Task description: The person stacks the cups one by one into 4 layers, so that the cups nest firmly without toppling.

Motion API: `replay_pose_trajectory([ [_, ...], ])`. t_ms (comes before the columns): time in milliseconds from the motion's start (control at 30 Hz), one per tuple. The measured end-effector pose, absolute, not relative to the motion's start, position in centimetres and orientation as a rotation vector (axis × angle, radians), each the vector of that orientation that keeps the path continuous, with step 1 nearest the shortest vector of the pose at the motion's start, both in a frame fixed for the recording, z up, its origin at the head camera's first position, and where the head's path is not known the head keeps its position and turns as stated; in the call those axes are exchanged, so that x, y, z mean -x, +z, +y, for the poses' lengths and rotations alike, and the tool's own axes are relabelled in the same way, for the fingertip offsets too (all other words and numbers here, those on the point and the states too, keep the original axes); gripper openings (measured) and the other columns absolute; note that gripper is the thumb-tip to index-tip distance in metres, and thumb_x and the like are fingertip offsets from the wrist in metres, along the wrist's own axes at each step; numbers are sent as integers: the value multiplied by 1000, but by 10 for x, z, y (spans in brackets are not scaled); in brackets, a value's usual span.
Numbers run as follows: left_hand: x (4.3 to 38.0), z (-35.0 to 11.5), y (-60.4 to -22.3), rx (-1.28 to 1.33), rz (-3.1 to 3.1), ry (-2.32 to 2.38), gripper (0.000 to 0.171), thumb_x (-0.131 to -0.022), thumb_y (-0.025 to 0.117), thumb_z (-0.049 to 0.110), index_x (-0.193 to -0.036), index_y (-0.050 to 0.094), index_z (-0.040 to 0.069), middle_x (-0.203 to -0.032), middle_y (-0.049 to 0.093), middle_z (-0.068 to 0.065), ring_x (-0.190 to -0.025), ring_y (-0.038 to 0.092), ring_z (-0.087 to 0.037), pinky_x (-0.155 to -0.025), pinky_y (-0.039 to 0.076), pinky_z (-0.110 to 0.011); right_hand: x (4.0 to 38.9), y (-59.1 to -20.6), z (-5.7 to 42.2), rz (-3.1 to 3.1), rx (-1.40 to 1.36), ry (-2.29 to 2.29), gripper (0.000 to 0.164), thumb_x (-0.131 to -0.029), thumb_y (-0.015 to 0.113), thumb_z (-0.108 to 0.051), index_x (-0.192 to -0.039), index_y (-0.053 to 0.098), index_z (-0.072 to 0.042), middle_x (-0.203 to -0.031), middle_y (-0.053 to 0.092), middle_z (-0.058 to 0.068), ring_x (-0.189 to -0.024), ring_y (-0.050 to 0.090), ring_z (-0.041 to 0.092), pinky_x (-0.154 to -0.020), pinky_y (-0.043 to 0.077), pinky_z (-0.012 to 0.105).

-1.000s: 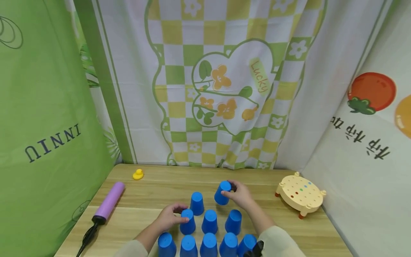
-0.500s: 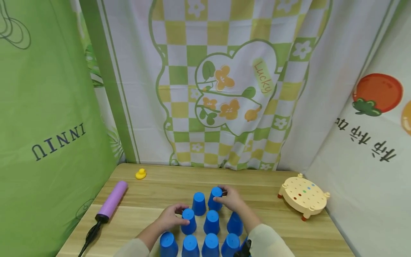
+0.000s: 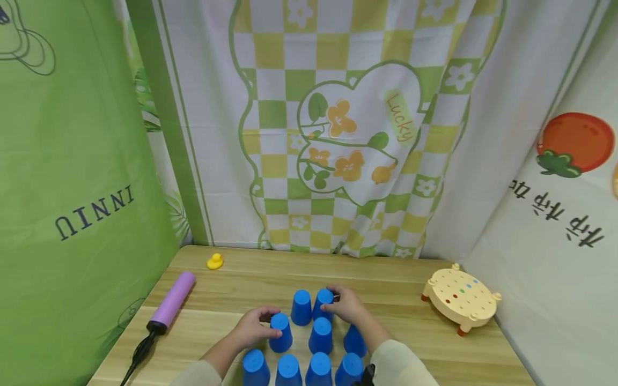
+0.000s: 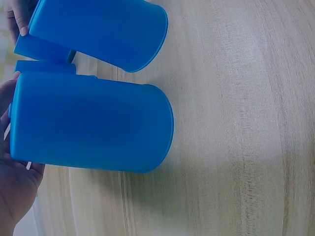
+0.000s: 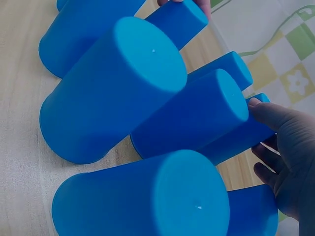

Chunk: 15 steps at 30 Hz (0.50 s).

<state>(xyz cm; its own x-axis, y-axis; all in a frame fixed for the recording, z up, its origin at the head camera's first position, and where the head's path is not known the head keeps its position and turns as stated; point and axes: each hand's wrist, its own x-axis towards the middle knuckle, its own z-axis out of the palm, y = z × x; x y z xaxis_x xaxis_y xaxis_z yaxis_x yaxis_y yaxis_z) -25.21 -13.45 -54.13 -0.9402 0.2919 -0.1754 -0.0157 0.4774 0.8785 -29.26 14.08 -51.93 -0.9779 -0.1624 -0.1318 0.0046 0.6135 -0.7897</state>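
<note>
Upside-down blue plastic cups stand in rows on the wooden table. My left hand [image 3: 254,328] grips the leftmost cup of the middle row [image 3: 280,333] between thumb and fingers; this cup [image 4: 93,123] is large in the left wrist view. At the back, my right hand [image 3: 348,305] holds another cup [image 3: 322,305] near its top, close beside the back-left cup [image 3: 301,307]. In the right wrist view the thumb of my right hand [image 5: 295,152] lies on that cup [image 5: 258,130]. A middle cup [image 3: 321,335] stands between the hands, and my right forearm partly covers one [image 3: 355,341].
Several front cups [image 3: 288,371] line the near side, cut off by the frame. A purple hand pump [image 3: 174,300] lies left, a yellow rubber duck [image 3: 215,261] behind it. A cream pegboard stool [image 3: 461,297] stands at right. Curtains [image 3: 347,225] close off the back and sides.
My right hand has brought its cup left and down, beside the back-left cup. My left hand keeps its hold on its cup with little movement. The head view has shifted slightly.
</note>
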Motion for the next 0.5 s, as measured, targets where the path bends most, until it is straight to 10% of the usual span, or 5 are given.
replay_pose_trajectory([
  [500, 253, -141, -544, -189, 2435, 1488, 56, -81, 81, 23, -128, 60, 2, -122, 66, -15, -112, 61, -32, -95, 52, -50, 294, -524, 140, 2649, 162, -1214, 57, -84, 76, -15, -135, 54, -1, -127, 61, 20, -115, 60, 37, -92, 54, 51],
])
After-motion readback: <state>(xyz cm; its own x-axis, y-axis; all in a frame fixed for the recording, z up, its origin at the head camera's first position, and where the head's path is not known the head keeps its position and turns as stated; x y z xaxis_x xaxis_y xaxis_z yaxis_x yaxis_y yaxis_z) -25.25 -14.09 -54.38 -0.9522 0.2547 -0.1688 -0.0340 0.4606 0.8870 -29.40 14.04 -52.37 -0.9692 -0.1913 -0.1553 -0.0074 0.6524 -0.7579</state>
